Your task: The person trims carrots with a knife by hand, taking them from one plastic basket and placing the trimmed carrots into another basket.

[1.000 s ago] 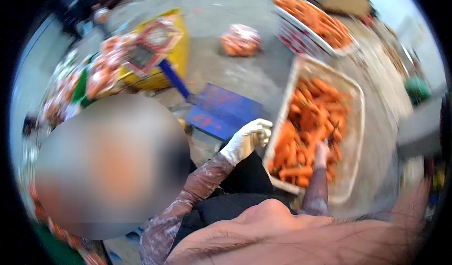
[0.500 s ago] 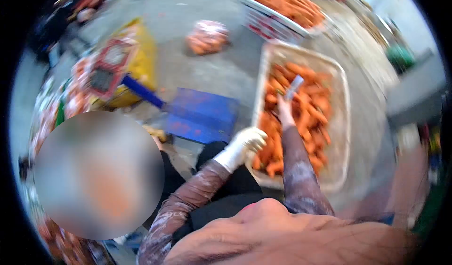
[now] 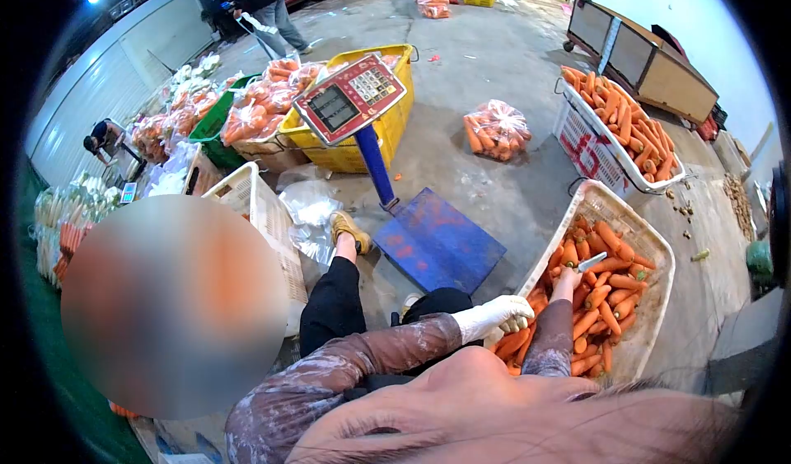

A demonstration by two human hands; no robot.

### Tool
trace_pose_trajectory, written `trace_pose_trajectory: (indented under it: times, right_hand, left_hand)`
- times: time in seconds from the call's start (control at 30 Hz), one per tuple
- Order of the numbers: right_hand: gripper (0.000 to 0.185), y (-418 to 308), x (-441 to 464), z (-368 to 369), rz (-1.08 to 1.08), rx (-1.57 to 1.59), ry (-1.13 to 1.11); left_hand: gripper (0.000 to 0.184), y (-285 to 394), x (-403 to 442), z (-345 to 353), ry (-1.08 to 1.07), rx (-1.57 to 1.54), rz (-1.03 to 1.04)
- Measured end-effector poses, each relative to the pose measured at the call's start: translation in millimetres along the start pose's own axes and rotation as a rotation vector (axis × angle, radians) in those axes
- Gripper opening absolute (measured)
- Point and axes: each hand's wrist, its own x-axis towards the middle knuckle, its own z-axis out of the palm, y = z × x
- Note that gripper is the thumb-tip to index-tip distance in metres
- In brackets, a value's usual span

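Observation:
My right hand (image 3: 565,284) is bare and reaches into a white plastic crate (image 3: 662,254) of loose carrots (image 3: 606,297). It is closed on a small knife (image 3: 592,262), whose pale blade points up to the right over the carrots. My left hand (image 3: 498,314) wears a whitish glove and is at the crate's near left side, beside the carrots. Its fingers are curled, and whatever they may hold is hidden.
A blue platform scale (image 3: 441,240) with a red display head (image 3: 350,99) stands left of the crate. Beyond are a bag of carrots (image 3: 497,130), a heaped white crate (image 3: 587,138) and a yellow crate (image 3: 395,110). People are farther back. A blurred disc hides the lower left.
The view has swung up and left, so the crate and hands sit farther right and more background shows. My right hand still holds the knife among the carrots; my left stays by the crate's side.

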Motion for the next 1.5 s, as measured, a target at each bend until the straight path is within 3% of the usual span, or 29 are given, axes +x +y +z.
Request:
trace_pose_trajectory:
  times: [0.1,0.13,0.17,0.27,0.33,0.37,0.43,0.47,1.23,1.27,1.37,1.4,1.43,1.5]
  right_hand:
    - [0.04,-8,11,-11,0.165,0.011,-0.143]
    - [0.038,18,52,-15,0.102,-0.027,-0.186]
    - [0.035,-7,14,-7,0.15,-0.002,-0.22]
    - [0.03,13,43,-16,0.165,0.069,-0.411]
    - [0.035,0,27,-10,0.103,-0.04,-0.359]
    - [0.034,5,37,-5,0.192,0.005,-0.263]
    - [0.031,-53,-69,16,0.054,-0.123,-0.121]
    - [0.031,-56,-71,15,0.037,-0.143,-0.091]
    - [0.03,-21,-9,-68,0.111,-0.298,-0.28]
    - [0.03,-21,-14,-75,0.106,-0.311,-0.298]
    - [0.032,-85,-143,-81,-0.071,-0.345,-0.392]
    - [0.036,-72,-136,-99,-0.023,-0.122,-0.529]
    - [0.04,-77,-129,-118,0.085,-0.3,-0.468]
    - [0.043,-69,-118,-140,0.247,-0.204,-0.326]
  left_hand:
    - [0.015,-6,6,-5,-0.03,-0.023,-0.005]
    - [0.016,-8,7,-4,-0.02,-0.028,0.015]
    - [0.017,-5,3,1,0.015,-0.02,0.033]
    - [0.013,1,-8,15,0.039,-0.053,0.016]
    - [0.005,-11,5,9,0.037,0.023,0.047]
    - [0.008,0,-7,15,0.072,0.065,0.146]
    - [0.012,-3,-4,12,0.059,0.034,0.133]
    - [0.012,-1,-5,11,0.05,0.02,0.145]
    - [0.017,7,-17,16,0.037,0.109,0.205]
    - [0.018,9,-18,14,0.041,0.125,0.212]
    - [0.018,5,-13,10,0.046,0.183,0.202]
    - [0.018,-6,9,1,-0.02,0.172,0.139]
    - [0.013,-6,8,0,-0.014,0.051,0.094]
    - [0.019,-3,-2,6,0.008,0.13,0.131]
